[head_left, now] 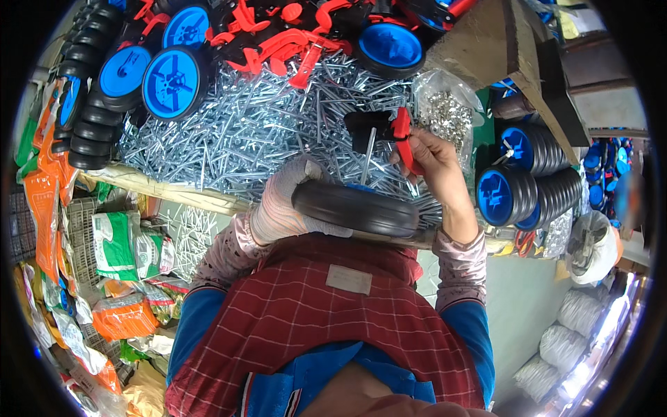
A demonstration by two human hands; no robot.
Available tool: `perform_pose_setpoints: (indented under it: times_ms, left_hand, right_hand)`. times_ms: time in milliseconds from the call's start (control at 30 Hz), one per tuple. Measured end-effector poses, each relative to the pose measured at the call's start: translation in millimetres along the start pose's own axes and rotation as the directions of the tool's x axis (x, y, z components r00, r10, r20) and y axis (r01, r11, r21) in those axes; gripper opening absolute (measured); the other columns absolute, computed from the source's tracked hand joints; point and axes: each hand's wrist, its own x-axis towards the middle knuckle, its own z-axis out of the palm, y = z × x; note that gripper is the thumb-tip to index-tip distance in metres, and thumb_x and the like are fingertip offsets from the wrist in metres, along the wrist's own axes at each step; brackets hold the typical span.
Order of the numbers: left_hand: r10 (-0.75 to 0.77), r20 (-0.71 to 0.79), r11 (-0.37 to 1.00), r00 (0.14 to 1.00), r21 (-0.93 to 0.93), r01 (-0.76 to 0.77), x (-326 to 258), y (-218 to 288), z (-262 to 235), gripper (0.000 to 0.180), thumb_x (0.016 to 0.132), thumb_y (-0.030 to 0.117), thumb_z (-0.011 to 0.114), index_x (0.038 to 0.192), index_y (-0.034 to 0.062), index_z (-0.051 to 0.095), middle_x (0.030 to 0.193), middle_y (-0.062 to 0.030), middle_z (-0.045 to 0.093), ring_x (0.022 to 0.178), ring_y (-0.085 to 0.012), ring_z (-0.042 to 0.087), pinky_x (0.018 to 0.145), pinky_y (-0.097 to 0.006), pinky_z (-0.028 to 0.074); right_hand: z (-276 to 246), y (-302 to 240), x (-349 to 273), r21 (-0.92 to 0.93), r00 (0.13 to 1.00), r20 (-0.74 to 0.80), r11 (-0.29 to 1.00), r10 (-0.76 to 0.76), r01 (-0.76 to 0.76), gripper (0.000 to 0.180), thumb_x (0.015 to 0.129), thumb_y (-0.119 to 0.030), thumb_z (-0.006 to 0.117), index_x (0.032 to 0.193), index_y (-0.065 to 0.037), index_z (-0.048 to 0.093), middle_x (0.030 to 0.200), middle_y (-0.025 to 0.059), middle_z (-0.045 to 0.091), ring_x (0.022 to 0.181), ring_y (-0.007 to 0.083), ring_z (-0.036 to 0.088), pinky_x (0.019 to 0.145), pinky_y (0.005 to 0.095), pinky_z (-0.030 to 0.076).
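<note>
My left hand (pixel 281 201), in a grey knit glove, grips a black rubber wheel (pixel 356 207) lying flat in front of my chest. A metal bolt (pixel 367 158) stands upright out of the wheel's blue hub. My bare right hand (pixel 434 163) holds a red and black bracket (pixel 385 131) at the top of that bolt. Both hands sit above a big heap of shiny metal bolts (pixel 250 132).
Blue-hubbed black wheels (pixel 170 82) and red plastic brackets (pixel 278 42) are piled behind the bolts. A clear bag of small metal nuts (pixel 445 111) lies at the right. More wheels (pixel 521 187) stack at the right. Orange and green packets (pixel 118 278) litter the left.
</note>
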Motion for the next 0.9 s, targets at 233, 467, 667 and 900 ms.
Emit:
perform_pose_setpoints:
  times_ms: [233, 467, 667, 900]
  left_hand:
    - [0.017, 0.132, 0.998, 0.991, 0.052, -0.024, 7.1, -23.2, -12.0, 0.08, 0.05, 0.022, 0.1, 0.107, 0.0085, 0.045, 0.089, -0.0087, 0.06, 0.077, -0.0184, 0.059, 0.069, -0.035, 0.052]
    - [-0.285, 0.019, 0.931, 0.958, -0.234, 0.281, 20.2, -11.7, -12.7, 0.064, 0.053, 0.021, 0.096, 0.101, 0.0078, 0.055, 0.09, -0.0051, 0.062, 0.086, -0.023, 0.064, 0.076, -0.035, 0.052]
    - [0.348, 0.376, 0.795, 0.859, 0.367, -0.483, 37.5, -20.4, -34.4, 0.03, 0.069, 0.006, 0.076, 0.095, 0.0069, 0.062, 0.085, -0.0094, 0.063, 0.067, -0.0281, 0.064, 0.054, -0.039, 0.052]
    - [0.396, 0.395, 0.789, 0.829, 0.316, -0.528, 30.5, -16.2, -16.7, 0.026, 0.071, 0.003, 0.072, 0.095, 0.0045, 0.061, 0.085, -0.0095, 0.062, 0.07, -0.0288, 0.064, 0.055, -0.038, 0.052]
  right_hand:
    - [-7.2, 10.2, 2.5, 0.061, 1.0, 0.004, 0.998, 0.029, -0.029, 0.031, 0.105, -0.02, 0.049, 0.122, 0.003, 0.062, 0.086, 0.006, 0.07, 0.062, 0.0077, 0.058, 0.05, 0.0206, 0.045]
    - [-7.5, -3.0, 7.6, -0.249, 0.936, 0.304, 0.933, -0.178, 0.259, 0.027, 0.103, -0.016, 0.053, 0.116, 0.004, 0.065, 0.074, 0.0053, 0.065, 0.061, 0.0095, 0.057, 0.054, 0.0245, 0.045]
    - [-33.6, 17.7, 60.3, -0.013, 0.988, -0.082, 0.991, -0.134, 0.133, 0.056, 0.102, -0.045, 0.049, 0.126, 0.005, 0.056, 0.095, 0.0127, 0.067, 0.063, 0.0147, 0.061, 0.052, 0.0234, 0.047]
    - [-54.3, 3.7, 131.1, -0.225, 0.89, -0.454, 0.971, -0.038, -0.074, 0.038, 0.094, -0.039, 0.063, 0.089, -0.001, 0.062, 0.076, 0.0058, 0.063, 0.06, 0.0101, 0.057, 0.047, 0.024, 0.041]
